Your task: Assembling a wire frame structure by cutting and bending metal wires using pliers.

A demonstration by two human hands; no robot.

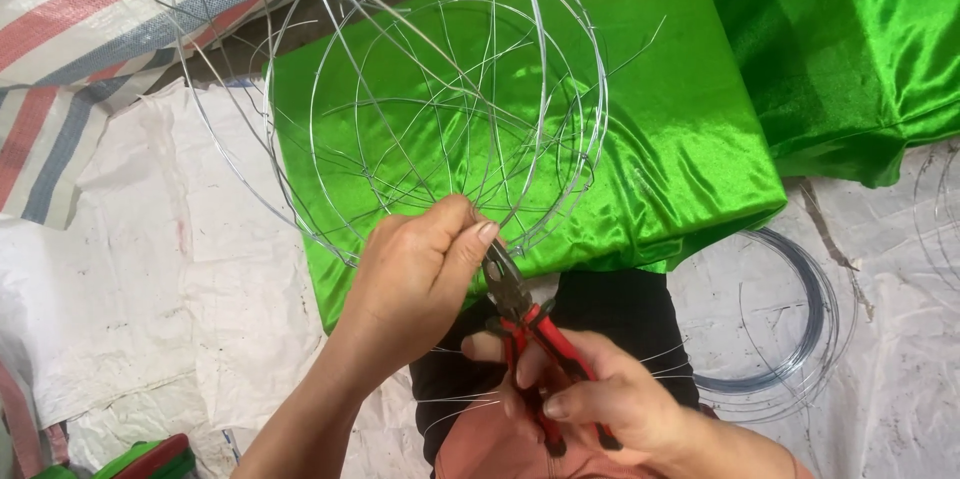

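Left hand (420, 274) pinches the wire frame (440, 109) at its lower rim, thumb and fingers closed on the wire. Right hand (600, 394) grips the red-handled pliers (525, 324), nose up at that same spot. The frame lies over green satin (680, 119); a wire coil (790, 329) lies on the right.

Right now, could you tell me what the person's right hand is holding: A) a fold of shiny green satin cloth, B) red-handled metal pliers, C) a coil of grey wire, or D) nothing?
B: the right hand grips the red-handled metal pliers, nose at the round wire frame.
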